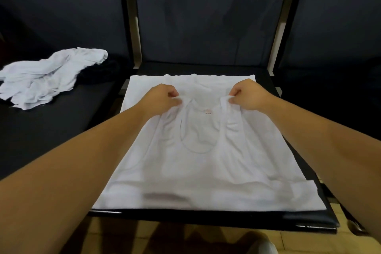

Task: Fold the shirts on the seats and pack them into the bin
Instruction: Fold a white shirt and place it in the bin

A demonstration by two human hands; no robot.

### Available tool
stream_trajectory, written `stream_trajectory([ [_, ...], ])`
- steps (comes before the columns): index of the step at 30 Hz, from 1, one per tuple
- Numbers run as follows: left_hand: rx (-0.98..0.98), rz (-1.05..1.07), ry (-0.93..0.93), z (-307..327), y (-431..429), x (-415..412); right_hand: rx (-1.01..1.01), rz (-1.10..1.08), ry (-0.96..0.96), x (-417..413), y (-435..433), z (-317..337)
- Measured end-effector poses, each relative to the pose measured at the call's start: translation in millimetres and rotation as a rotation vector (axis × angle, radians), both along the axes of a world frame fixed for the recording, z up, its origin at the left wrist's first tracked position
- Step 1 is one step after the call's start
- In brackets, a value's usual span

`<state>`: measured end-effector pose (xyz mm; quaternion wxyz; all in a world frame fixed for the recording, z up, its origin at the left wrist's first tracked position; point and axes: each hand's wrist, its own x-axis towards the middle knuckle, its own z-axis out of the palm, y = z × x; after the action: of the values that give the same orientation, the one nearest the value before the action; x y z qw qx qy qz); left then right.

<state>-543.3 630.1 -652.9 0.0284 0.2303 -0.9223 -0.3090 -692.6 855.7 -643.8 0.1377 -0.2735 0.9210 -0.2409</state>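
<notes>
A: What does the shirt look like?
B: It's a thin white sleeveless cotton shirt (198, 150) with a deep scooped neckline and a small pinkish label (207, 111) just under the back of the neck. It lies spread flat, front up, on the black padded seat (266, 77) of the middle chair. It covers most of the seat, and its hem runs along the front edge.

A: And the hands?
B: Both are on the shoulder straps, about midway toward the seat's back edge. The left hand (162, 97) has its fingers curled and pinches the left shoulder strap (177, 102) between thumb and fingertips. The right hand (249, 95) pinches the right shoulder strap (225, 101) the same way. Each strap end is bunched up slightly off the cloth, and the neckline hangs slack between the two hands.

A: Is anything past the fingers?
B: More white fabric (185, 80) lies flat beyond the straps, up to the seat's back edge, and layered white edges show at the front right corner. I cannot tell whether that is the same garment or another under it.

A: Anything else?
B: A crumpled heap of white shirts (47, 80) sits on the neighbouring seat to the left, well apart from both hands, with a dark garment (99, 72) beside it
</notes>
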Motion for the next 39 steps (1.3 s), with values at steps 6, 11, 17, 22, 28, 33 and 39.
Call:
stream_trajectory([
  [6, 0.333, 0.174, 0.157, 31, -21, 23, -0.159, 0.056, -0.107, 1, -18, 37],
  [11, 0.387, 0.278, 0.184, 27, -34, 34, -0.195, 0.002, -0.167, -7, -35, 31],
  [17, -0.076, 0.084, -0.033, 9, -28, 18, -0.043, 0.025, -0.006, -11, -34, -6],
  [22, -0.157, 0.146, 0.031, 15, -58, -1, -0.098, -0.068, 0.094, -42, -28, -3],
  [28, -0.235, 0.083, -0.152, 4, -97, -27, 0.130, 0.001, 0.140, -83, -15, -16],
  [33, -0.420, 0.035, -0.234, -1, -110, -48, 0.239, 0.014, 0.226, -107, -18, -13],
  [39, -0.439, -0.002, -0.297, 7, -122, -53, 0.331, 0.052, 0.170, -121, -17, -4],
])
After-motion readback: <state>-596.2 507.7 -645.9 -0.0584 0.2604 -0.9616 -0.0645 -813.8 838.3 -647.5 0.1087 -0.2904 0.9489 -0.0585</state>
